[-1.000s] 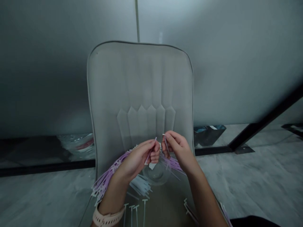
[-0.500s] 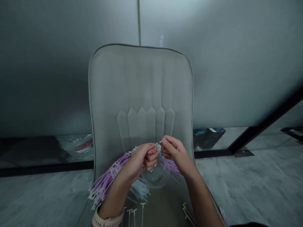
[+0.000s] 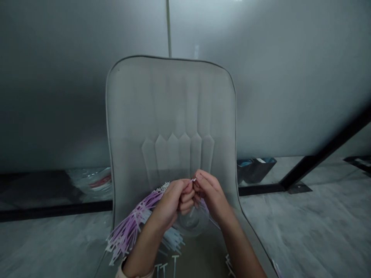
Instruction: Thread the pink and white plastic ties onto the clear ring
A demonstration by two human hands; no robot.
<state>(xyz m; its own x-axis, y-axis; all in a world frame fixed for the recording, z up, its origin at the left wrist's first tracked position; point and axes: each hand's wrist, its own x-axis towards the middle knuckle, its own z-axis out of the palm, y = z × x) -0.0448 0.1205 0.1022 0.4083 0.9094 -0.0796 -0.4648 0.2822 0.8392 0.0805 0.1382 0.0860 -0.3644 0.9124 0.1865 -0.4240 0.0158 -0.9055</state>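
Pale purple strip [image 3: 193, 180] caught between both sets of fingertips, above the far side of the clear bowl [image 3: 203, 228]. Left hand [image 3: 174, 197] drawn narrow, thumb pressed to forefinger on the strip, remaining fingers curled over the upper left of the bowl. Right hand [image 3: 210, 193] likewise pinched narrow at the strip's whitish end, over the upper right of the bowl, close against the left; cannot tell of a second piece among the folded fingers. Clear bowl round and see-through, set on the seat of the grey chair [image 3: 174, 108], rim partly hidden by the hands; a thin pale piece [image 3: 191, 211] visible at the bowl's upper part, cannot tell whether inside or hanging over. Left of the bowl, a thick fanned bundle of purple strips [image 3: 136, 216] with whitish ends. Closer on the bowl's lower left, pale blue strips [image 3: 173, 238], partly behind the left forearm. Nearer than the bowl, a few loose T-headed pieces [image 3: 174, 264]. Far left of the bowl, past the chair, a clear plastic bag [image 3: 81, 181] with something red and white inside. Far right of the bowl, a dark bag [image 3: 261, 172], something blue and white showing at the top.
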